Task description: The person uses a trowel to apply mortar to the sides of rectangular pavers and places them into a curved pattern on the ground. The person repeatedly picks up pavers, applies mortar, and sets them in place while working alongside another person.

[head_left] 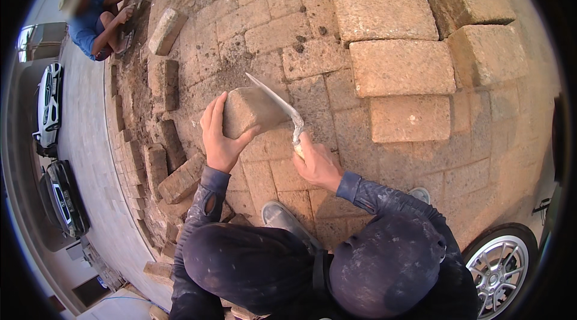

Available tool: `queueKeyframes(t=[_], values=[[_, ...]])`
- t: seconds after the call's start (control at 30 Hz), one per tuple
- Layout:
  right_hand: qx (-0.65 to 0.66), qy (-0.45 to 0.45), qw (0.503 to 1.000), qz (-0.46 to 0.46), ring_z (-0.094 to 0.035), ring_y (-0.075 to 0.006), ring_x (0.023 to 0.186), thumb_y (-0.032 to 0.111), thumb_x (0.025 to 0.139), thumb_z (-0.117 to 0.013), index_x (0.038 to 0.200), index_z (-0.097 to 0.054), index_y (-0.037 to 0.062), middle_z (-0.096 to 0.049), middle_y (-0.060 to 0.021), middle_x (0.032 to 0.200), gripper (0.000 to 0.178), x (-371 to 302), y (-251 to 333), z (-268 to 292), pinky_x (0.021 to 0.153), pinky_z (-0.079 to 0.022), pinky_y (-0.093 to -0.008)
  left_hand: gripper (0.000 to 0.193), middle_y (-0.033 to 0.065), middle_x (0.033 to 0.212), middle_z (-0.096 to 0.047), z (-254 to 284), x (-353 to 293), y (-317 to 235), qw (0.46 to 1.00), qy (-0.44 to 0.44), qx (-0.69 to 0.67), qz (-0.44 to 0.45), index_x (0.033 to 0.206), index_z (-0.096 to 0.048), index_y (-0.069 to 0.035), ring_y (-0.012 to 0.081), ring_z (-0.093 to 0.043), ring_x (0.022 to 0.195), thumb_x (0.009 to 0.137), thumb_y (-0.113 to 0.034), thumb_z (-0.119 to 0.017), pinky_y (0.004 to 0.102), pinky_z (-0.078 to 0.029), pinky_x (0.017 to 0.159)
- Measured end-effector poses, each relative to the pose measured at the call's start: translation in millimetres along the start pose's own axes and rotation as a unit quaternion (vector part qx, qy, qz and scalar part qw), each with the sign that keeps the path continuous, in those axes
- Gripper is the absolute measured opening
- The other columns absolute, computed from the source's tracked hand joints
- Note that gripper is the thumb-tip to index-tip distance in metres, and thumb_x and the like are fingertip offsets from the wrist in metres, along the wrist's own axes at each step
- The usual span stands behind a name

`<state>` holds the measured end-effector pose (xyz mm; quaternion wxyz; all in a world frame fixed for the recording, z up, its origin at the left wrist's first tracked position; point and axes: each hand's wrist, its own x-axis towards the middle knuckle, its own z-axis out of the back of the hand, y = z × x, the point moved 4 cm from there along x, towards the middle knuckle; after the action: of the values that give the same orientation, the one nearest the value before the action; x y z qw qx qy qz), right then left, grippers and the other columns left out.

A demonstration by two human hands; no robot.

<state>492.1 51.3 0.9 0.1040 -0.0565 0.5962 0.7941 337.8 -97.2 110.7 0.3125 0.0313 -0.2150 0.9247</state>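
Observation:
My left hand (222, 138) grips a greyish-brown paving block (249, 110) by its near left side, thumb along the front and fingers over the far edge. The block is held tilted above the paving. My right hand (317, 163) is closed round the handle of a trowel (281, 102). Its metal blade is seen nearly edge-on, slanting up and left along the block's right side, with the tip beyond the far edge. Whether the blade touches the block I cannot tell.
Rows of paving blocks (396, 70) stand at the far right. Loose blocks (164, 85) lie along the left dirt edge. Dirt clumps (299, 47) dot the laid paving (264, 37). A person in blue (90, 25) squats far left; parked cars (48, 106) and a wheel (497, 269) flank me.

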Motion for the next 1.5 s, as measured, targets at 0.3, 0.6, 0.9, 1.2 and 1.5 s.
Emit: queueKeyframes(t=[0.3, 0.6, 0.9, 1.2, 1.5], values=[[0.003, -0.012, 1.000, 0.008, -0.062, -0.0510, 0.073, 0.021, 0.090, -0.059, 0.105, -0.046, -0.0030, -0.063, -0.0297, 0.076, 0.031, 15.4, -2.0, 19.7, 0.064, -0.047, -0.0546, 0.095, 0.0171, 0.140, -0.052, -2.1, 3.1, 4.9, 1.000, 0.004, -0.020, 0.003, 0.145, -0.048, -0.007, 0.0357, -0.048, 0.130, 0.066, -0.039, -0.090, 0.0460, -0.037, 0.111], [0.003, -0.031, 0.998, 0.061, -0.063, -0.0486, 0.071, 0.020, 0.089, -0.060, 0.107, -0.046, -0.0045, -0.062, -0.0300, 0.075, 0.034, -3.6, 29.3, 21.2, 0.062, -0.047, -0.0559, 0.092, 0.0166, 0.140, -0.050, -0.9, -1.3, -2.2, 1.000, 0.007, -0.021, -0.003, 0.146, -0.048, -0.008, 0.0366, -0.046, 0.129, 0.068, -0.037, -0.089, 0.0467, -0.037, 0.109], [-0.039, -0.026, 0.998, 0.044, -0.064, -0.0497, 0.074, 0.018, 0.087, -0.059, 0.106, -0.051, -0.0044, -0.064, -0.0305, 0.076, 0.030, 12.3, 16.7, 26.2, 0.066, -0.049, -0.0561, 0.089, 0.0156, 0.132, -0.055, 7.7, 0.8, -5.9, 0.999, -0.002, -0.037, 0.001, 0.144, -0.050, -0.008, 0.0350, -0.053, 0.122, 0.069, -0.037, -0.089, 0.0453, -0.040, 0.107], [0.005, -0.067, 0.997, 0.047, -0.066, -0.0483, 0.077, 0.018, 0.089, -0.059, 0.106, -0.051, -0.0054, -0.065, -0.0307, 0.080, 0.030, 12.9, 48.6, 50.3, 0.069, -0.050, -0.0557, 0.085, 0.0170, 0.131, -0.057, 4.8, -1.7, -17.1, 0.999, -0.015, -0.002, -0.037, 0.140, -0.052, -0.003, 0.0335, -0.057, 0.119, 0.070, -0.031, -0.090, 0.0429, -0.046, 0.101], [-0.001, -0.038, 0.998, 0.058, -0.065, -0.0504, 0.082, 0.021, 0.088, -0.060, 0.108, -0.052, -0.0051, -0.065, -0.0333, 0.087, 0.034, 26.3, 42.6, 49.8, 0.072, -0.051, -0.0548, 0.087, 0.0150, 0.132, -0.055, 6.9, -10.1, -9.8, 1.000, -0.010, -0.023, -0.002, 0.141, -0.051, -0.007, 0.0344, -0.051, 0.125, 0.068, -0.035, -0.089, 0.0451, -0.039, 0.107]])
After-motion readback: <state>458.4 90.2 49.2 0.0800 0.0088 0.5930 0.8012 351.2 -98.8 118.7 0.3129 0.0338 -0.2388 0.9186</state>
